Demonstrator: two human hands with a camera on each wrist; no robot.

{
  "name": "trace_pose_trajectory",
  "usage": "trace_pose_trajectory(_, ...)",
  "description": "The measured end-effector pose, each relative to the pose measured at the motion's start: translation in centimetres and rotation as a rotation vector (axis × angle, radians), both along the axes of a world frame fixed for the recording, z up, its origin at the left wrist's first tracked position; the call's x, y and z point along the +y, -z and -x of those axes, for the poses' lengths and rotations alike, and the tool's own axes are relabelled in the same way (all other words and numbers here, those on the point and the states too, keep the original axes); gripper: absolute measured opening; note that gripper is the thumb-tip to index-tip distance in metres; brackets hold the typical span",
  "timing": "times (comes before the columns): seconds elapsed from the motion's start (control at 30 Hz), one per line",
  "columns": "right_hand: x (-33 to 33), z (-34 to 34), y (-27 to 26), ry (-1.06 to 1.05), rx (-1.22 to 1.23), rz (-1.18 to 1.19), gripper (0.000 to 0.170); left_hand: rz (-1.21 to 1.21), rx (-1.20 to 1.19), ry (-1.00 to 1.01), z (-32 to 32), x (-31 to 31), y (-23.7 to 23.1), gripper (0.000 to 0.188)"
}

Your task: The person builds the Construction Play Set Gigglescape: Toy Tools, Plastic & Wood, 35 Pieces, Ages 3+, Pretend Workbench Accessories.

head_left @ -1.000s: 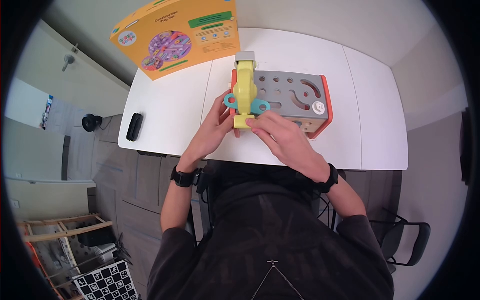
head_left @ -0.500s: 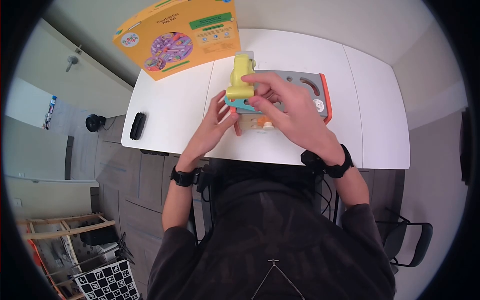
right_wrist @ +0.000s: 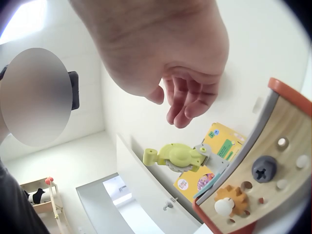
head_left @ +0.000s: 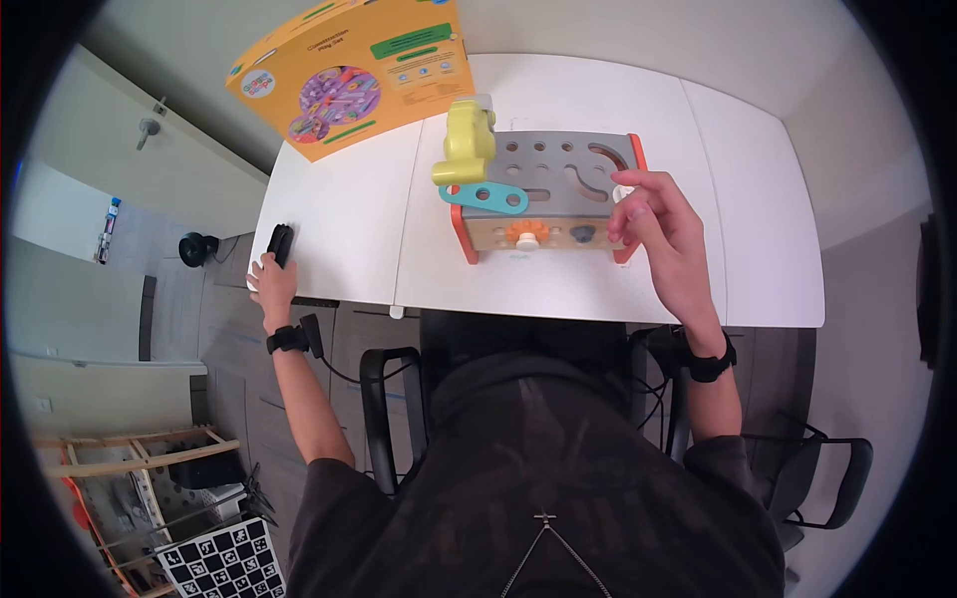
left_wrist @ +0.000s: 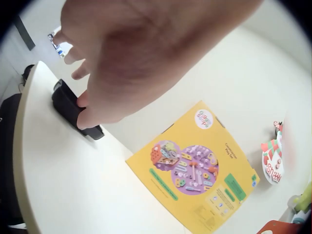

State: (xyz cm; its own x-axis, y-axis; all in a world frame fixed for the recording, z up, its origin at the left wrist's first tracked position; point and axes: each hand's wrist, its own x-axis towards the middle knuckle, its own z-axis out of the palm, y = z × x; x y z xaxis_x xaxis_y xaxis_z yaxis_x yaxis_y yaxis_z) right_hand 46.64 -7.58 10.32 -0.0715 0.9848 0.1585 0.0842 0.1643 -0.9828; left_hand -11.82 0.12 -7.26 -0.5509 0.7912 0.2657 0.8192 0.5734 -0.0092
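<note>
In the head view the left hand (head_left: 274, 289) is at the table's left edge, touching a black case (head_left: 281, 242). The left wrist view shows two fingertips against the case (left_wrist: 70, 107), other fingers spread beyond. The right hand (head_left: 670, 239), loosely bent and empty, hovers by the right end of the wooden workbench toy (head_left: 558, 179). A yellow-green tool (head_left: 468, 145) stands at the bench's left end, behind a teal strip (head_left: 503, 199) lying across its grey top. An orange gear (right_wrist: 236, 200) and a dark screw (right_wrist: 264, 169) sit on the bench's side.
An orange play set box (head_left: 349, 80) stands at the back left of the white table (head_left: 339, 219). A white knob, partly hidden by the right hand, is on the bench top. A chair (head_left: 842, 488) stands at the right.
The left hand has moved from the bench's left end to the black case. The right hand has left the yellow-green tool and moved right. The tool stays at the bench, unheld.
</note>
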Motion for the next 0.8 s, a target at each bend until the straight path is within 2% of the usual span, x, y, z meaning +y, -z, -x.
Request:
trace_pose_trajectory(0.07,-0.3,-0.4,0.1,0.01,0.003,-0.012,0.028,0.078,-0.169,0.036,1.3,0.0,-0.7,0.045)
trace_pose_trajectory(0.17,-0.5,-0.8,-0.2,0.031,-0.002,0.008,0.028,0.005,-0.287,0.077,1.3,0.3,-0.4,0.031)
trace_pose_trajectory(0.27,-0.2,-1.2,0.2,0.031,-0.019,-0.054,0.028,-0.047,-0.281,0.154,1.1,1.4,-0.6,0.025)
trace_pose_trajectory(0.37,-0.2,-1.3,0.2,0.043,-0.021,-0.039,0.028,-0.098,-0.307,0.291,-1.2,1.5,-1.2,0.029)
trace_pose_trajectory(0.5,-0.2,-1.3,0.4,0.05,-0.024,-0.053,0.028,0.034,-0.391,0.379,-1.6,2.7,-0.4,0.038)
trace_pose_trajectory(0.6,-0.3,-1.4,0.3,0.058,-0.031,-0.076,0.029,0.041,-0.407,0.508,-1.5,2.8,0.6,0.042)
trace_pose_trajectory(0.7,-0.3,-1.6,0.4,0.058,-0.031,-0.107,0.03,-0.043,-0.221,0.494,-0.8,2.8,1.8,0.044)
trace_pose_trajectory(0.8,-0.2,-1.7,0.2,0.054,-0.043,-0.129,0.03,-0.015,-0.083,0.381,-1.3,2.0,0.0,0.045)
